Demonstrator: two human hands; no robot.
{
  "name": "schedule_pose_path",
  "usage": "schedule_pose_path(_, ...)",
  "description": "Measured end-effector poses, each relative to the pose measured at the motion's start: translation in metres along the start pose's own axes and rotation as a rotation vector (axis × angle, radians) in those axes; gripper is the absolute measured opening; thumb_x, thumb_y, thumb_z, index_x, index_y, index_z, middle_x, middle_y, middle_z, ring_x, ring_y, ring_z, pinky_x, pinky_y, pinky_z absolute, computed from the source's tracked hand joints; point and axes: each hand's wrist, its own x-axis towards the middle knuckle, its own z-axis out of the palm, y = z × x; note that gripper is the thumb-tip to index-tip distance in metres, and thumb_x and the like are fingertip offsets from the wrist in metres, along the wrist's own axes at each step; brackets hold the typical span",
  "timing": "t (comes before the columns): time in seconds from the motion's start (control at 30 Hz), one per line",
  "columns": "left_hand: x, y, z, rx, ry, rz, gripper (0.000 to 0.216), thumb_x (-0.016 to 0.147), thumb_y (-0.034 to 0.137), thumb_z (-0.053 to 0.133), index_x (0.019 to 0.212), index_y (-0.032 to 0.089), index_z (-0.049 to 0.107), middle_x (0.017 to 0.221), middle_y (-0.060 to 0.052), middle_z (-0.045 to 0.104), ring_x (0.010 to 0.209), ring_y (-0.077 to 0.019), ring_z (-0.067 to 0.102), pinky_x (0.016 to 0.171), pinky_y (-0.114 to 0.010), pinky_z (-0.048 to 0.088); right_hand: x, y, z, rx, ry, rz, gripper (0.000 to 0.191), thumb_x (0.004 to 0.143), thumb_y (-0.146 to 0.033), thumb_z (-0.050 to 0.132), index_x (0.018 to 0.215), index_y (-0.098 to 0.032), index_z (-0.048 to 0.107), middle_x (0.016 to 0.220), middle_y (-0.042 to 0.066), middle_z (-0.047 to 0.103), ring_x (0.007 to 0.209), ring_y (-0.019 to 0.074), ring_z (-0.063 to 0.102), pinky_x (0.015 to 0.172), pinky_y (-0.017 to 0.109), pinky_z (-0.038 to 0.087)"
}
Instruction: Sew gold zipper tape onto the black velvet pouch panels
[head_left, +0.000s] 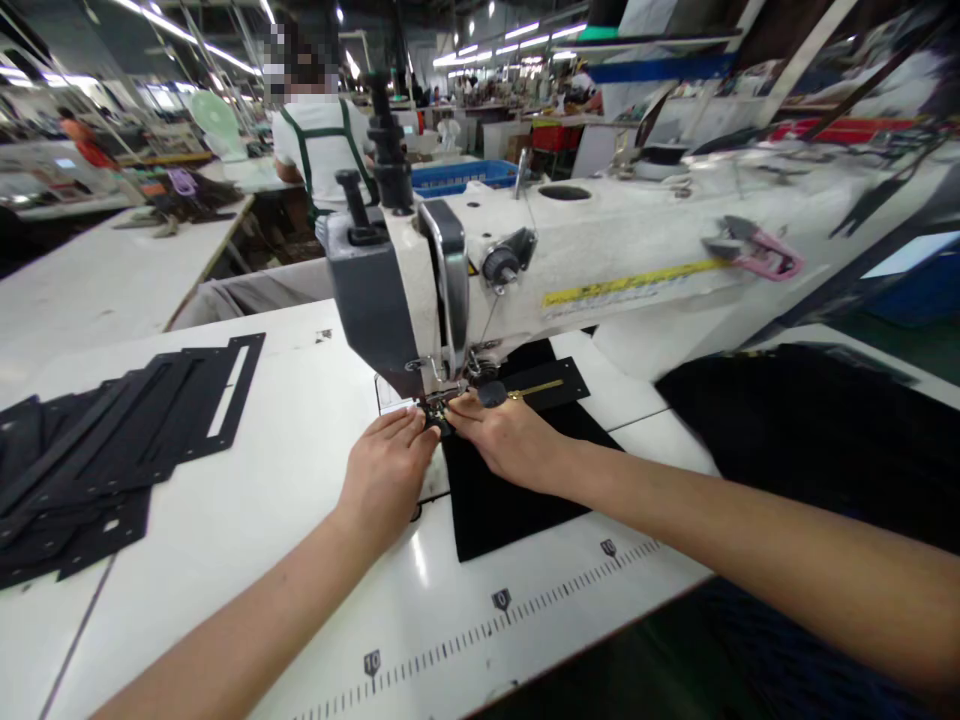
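Both hands are at the needle of a white sewing machine. My left hand is closed, its fingertips pressed together at the left edge of the black fabric by the presser foot. From the right, my right hand pinches the work close to the foot, its wrist over the black fabric panel. Behind that hand, a black strip with a gold-toothed zipper lies on the panel. The exact spot gripped is partly hidden by the fingers.
Several black cut frame pieces lie overlapping at the left. Dark fabric is heaped at the right. Pink-handled snips rest against the machine arm. A ruler scale runs along the table's front edge. A person stands beyond.
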Motion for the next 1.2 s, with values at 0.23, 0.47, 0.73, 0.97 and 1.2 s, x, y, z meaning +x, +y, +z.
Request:
schedule_pose_path(0.23,0.004,-0.005,0.004,0.028,0.031,-0.014,0.022,0.084,0.011,0.041,0.082,0.011,0.063,0.088,-0.013,0.068,0.085,-0.0231,0.064,0.08,-0.039,0.052,0.005,0.004,0.002,-0.019,-0.01,0.023,0.028,0.081,-0.002,0.041,0.103,-0.009,0.057,0.105,0.011,0.061,0.1,0.0209,0.054,0.09,0.034,0.042)
schedule_pose_path(0.47,0.005,-0.007,0.01,0.028,0.082,-0.047,0.018,0.085,0.012,0.045,0.078,0.012,0.061,0.083,-0.011,0.069,0.081,-0.0212,0.065,0.08,-0.036,0.052,0.008,0.008,0.007,-0.02,-0.017,0.023,0.025,0.081,-0.003,0.041,0.098,-0.012,0.057,0.106,0.011,0.06,0.1,0.0205,0.053,0.091,0.035,0.041)
schedule_pose_path(0.73,0.004,-0.009,0.008,0.012,0.097,-0.049,0.017,0.086,0.012,0.044,0.08,0.009,0.06,0.083,-0.012,0.069,0.079,-0.022,0.066,0.079,-0.037,0.053,0.007,0.01,0.011,0.065,0.072,-0.006,0.025,0.082,-0.003,0.04,0.097,-0.012,0.059,0.1,0.011,0.062,0.098,0.0207,0.055,0.09,0.035,0.042)
schedule_pose_path(0.97,0.0,-0.006,0.004,0.022,0.108,-0.019,0.021,0.086,0.011,0.041,0.079,0.009,0.06,0.086,-0.015,0.069,0.082,-0.0231,0.066,0.078,-0.038,0.054,0.005,0.006,0.006,0.158,0.134,-0.016,0.026,0.084,-0.006,0.037,0.094,-0.011,0.059,0.089,0.011,0.063,0.104,0.0196,0.053,0.095,0.034,0.039)
schedule_pose_path(1.2,-0.003,-0.009,0.008,-0.004,0.098,-0.054,0.019,0.084,0.01,0.042,0.081,0.01,0.061,0.09,-0.016,0.068,0.086,-0.0244,0.065,0.081,-0.04,0.052,0.007,0.002,0.009,0.096,0.108,0.085,0.024,0.084,-0.01,0.04,0.098,-0.014,0.059,0.094,0.01,0.064,0.104,0.0213,0.052,0.098,0.041,0.034)
